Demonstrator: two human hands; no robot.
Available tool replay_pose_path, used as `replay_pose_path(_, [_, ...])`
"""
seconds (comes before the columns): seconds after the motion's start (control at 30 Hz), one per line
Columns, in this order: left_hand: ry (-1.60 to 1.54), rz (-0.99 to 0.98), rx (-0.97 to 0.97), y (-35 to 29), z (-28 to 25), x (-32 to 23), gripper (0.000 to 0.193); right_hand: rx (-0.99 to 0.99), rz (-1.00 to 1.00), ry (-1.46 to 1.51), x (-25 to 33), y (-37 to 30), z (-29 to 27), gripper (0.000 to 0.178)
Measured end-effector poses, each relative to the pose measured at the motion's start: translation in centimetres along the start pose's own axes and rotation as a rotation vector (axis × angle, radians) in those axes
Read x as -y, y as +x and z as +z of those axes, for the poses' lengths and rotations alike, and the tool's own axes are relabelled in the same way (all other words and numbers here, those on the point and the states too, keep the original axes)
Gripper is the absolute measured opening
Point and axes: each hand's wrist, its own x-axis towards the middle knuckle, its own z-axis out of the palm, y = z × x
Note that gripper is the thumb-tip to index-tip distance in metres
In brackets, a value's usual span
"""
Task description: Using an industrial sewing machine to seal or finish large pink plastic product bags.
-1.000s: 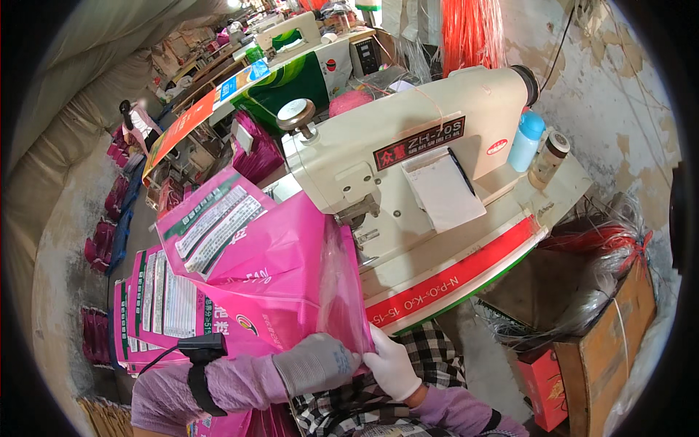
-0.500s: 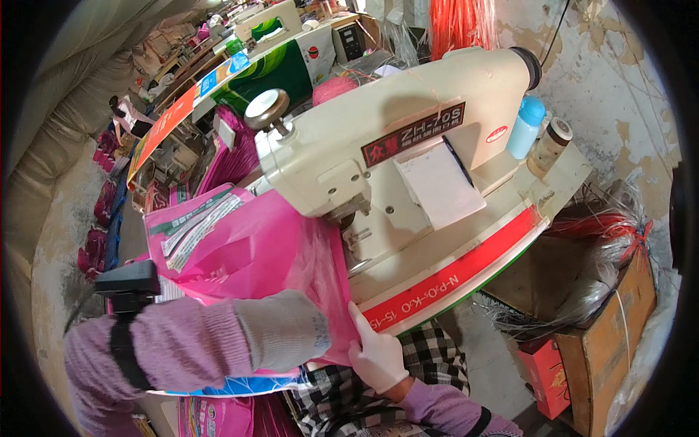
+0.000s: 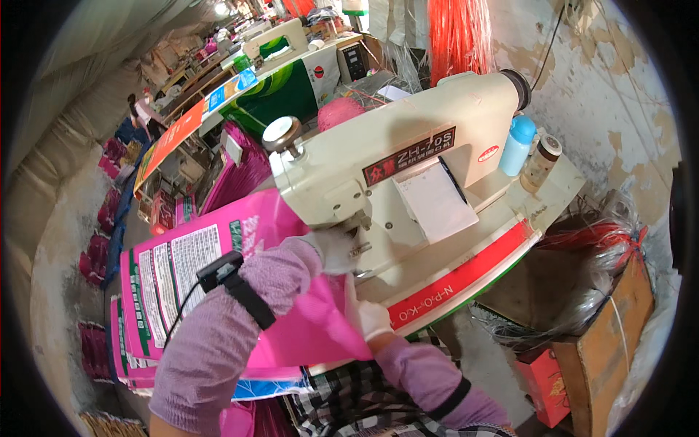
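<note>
A pink woven bag [image 3: 306, 328] with printed panels lies across the sewing machine's bed, its right edge below the needle area. The cream sewing machine [image 3: 328, 182] stands with its head over that edge. My left hand [image 3: 333, 251], in a pale glove, is at the bag's upper edge close under the machine head; its fingers are smeared by motion. Lower down, my right hand [image 3: 370, 317], in a white glove, pinches the bag's right edge, with some fingers hidden by the bag. More pink bags [image 3: 135, 346] are stacked beneath at the left.
A notepad [image 3: 437, 204] with a pen leans on the machine bed. Behind it stand a light blue bottle [image 3: 517, 146] and a brown-capped jar [image 3: 542, 164]. At right, a cardboard box [image 3: 608, 342] stands beside loose plastic strands. Another person [image 3: 145, 113] is far left.
My left hand has moved up and away from me to the machine head. My right hand has risen slightly along the bag's edge. The bag now lies turned, showing its printed panels.
</note>
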Motion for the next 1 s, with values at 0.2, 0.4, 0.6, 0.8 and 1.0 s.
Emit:
replay_pose_path(0.2, [0.015, 0.222, -0.341, 1.2, 11.8, 2.2, 0.044, -0.105, -0.210, 0.752, -5.4, -8.4, 2.7, 0.052])
replay_pose_path(0.4, [0.079, 0.084, -0.668, -0.6, 13.9, -3.5, 0.025, -0.112, -0.249, 0.582, -5.4, -9.0, -0.2, 0.027])
replay_pose_path(0.6, [0.281, 0.231, -0.515, 0.3, 10.8, -4.4, 0.026, -0.183, 0.059, 0.014, -1.3, -4.1, 0.2, 0.069])
replay_pose_path(0.8, [0.349, -0.137, -0.261, -9.1, 0.8, 1.1, 0.037, -0.256, -0.084, -0.334, -1.7, -3.2, -0.3, 0.076])
replay_pose_path(1.0, [0.673, -0.073, -0.739, -3.3, 9.2, -5.2, 0.029, -0.148, 0.199, -0.447, -2.0, 10.2, 1.7, 0.043])
